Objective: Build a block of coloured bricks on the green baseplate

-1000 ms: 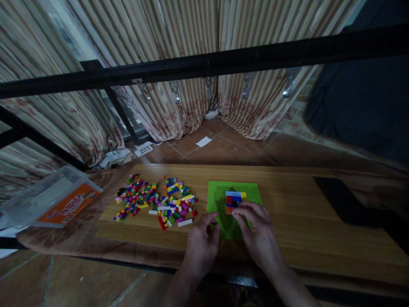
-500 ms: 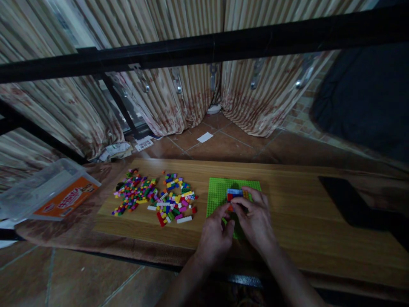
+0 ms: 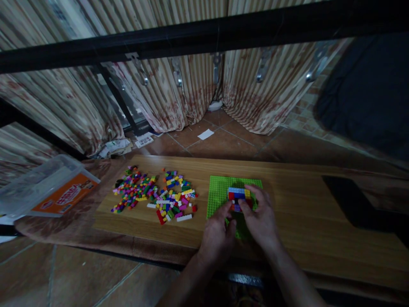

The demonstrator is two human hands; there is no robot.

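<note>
A green baseplate (image 3: 218, 191) lies on a wooden board (image 3: 297, 204). On it stands a small block of red, blue, white and yellow bricks (image 3: 238, 194). My left hand (image 3: 217, 236) rests at the plate's near edge, its fingertips touching the block's lower left. My right hand (image 3: 260, 215) curls round the block's right and near side, fingers pressed on it. Whether a loose brick sits between the fingers is hidden.
A heap of loose coloured bricks (image 3: 153, 197) spreads over the board's left part. A clear plastic box with an orange label (image 3: 47, 189) stands further left. A black flat object (image 3: 354, 204) lies at the right. A black bar (image 3: 204, 38) crosses overhead before striped curtains.
Both hands moved forward onto the baseplate and closed in on the brick block; the left hand came right from the plate's near left corner. The view shifted slightly.
</note>
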